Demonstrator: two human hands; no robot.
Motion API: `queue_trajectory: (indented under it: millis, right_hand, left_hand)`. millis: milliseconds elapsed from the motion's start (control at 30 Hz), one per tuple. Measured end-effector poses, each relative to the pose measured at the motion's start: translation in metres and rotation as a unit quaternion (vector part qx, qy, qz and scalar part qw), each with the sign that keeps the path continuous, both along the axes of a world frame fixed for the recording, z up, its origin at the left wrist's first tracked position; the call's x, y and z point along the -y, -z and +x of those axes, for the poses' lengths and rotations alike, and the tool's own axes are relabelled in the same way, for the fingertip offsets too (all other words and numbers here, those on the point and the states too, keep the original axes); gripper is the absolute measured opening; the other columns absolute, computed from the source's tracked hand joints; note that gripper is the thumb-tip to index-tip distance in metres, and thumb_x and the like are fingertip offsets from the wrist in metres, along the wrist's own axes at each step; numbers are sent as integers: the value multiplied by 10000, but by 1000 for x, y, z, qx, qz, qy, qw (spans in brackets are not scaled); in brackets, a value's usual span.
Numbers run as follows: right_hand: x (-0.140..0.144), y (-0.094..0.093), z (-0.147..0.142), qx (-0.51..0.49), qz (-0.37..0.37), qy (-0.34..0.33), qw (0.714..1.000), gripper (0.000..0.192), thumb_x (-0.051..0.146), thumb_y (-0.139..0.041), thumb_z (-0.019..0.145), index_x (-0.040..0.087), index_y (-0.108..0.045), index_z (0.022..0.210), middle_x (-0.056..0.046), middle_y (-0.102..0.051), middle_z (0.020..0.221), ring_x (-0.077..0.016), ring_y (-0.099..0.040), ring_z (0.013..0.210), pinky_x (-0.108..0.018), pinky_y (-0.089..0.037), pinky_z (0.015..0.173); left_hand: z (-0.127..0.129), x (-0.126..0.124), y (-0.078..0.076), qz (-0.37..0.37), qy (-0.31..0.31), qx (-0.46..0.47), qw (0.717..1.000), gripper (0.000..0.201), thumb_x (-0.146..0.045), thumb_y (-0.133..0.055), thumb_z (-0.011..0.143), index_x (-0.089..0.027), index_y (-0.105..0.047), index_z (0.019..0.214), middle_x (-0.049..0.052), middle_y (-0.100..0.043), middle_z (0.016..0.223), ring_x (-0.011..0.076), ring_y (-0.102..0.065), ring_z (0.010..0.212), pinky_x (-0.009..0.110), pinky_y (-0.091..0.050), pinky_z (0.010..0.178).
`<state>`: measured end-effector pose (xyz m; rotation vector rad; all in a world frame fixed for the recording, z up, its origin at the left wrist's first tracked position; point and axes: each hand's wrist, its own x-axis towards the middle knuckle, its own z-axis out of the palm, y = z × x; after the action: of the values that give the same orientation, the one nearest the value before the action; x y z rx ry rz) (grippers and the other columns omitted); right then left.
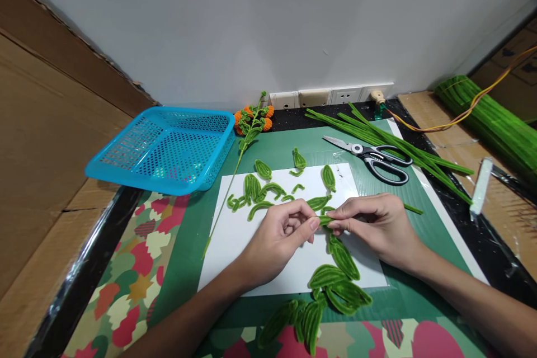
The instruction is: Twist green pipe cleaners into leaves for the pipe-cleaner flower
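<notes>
Left hand [279,235] & right hand [371,224] pinch shut on green pipe-cleaner leaf [324,220] – held betw. fingertips, over white sheet [235,235] mid-bench.

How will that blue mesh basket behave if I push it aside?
The blue mesh basket looks like thin perforated plastic and holds nothing visible, so probably light and easy to slide. It already sits tilted, partly off the mat, so a push may rock or tip it.

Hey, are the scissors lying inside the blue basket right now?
No, the scissors lie on the green mat right of the blue basket, which holds nothing visible.
</notes>
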<state>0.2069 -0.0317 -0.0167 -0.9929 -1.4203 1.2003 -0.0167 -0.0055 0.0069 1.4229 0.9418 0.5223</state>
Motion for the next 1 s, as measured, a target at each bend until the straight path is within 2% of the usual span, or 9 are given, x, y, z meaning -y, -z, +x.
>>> queue_trajectory:
  millis: [133,400,833,1000]
  right_hand:
    - [-3,1,2,8,3,-3,1000,45,220,-823,885,205,-863,901,-59,-828,771,-199,-800,656,-262,-673,611]
    - [-3,3,4,11,13,-4,1000,67,183,-812,886,196,-862,929,-63,-835,794,-192,-810,684,-234,-664,635]
    - [-3,3,3,19,41,7,999,95,152,-806,886,200,-866,942,-66,-839,812,-184,-813,700,-221,-654,646]
    - [-3,5,4,19,31,11,999,99,170,-810,885,208,-865,957,-64,-840,817,-190,-812,697,-241,-660,649]
  left_hand:
    - [1,1,2,15,-1,-10,1000,245,-382,-636,1030,-170,-641,907,-8,-644,739,125,-586,698,237,-436,667]
    - [1,3,5,5,-8,-8,1000,280,-417,-625,1034,-171,-637,900,-16,-647,736,103,-516,620,228,-384,584]
    - [2,2,6,-3,-12,-7,1000,286,-430,-632,1025,-170,-641,904,-8,-654,735,107,-528,614,229,-394,560]
    - [3,2,6,-7,-11,-1,1000,315,-424,-572,1058,-166,-628,886,-4,-649,774,89,-511,582,226,-410,572]
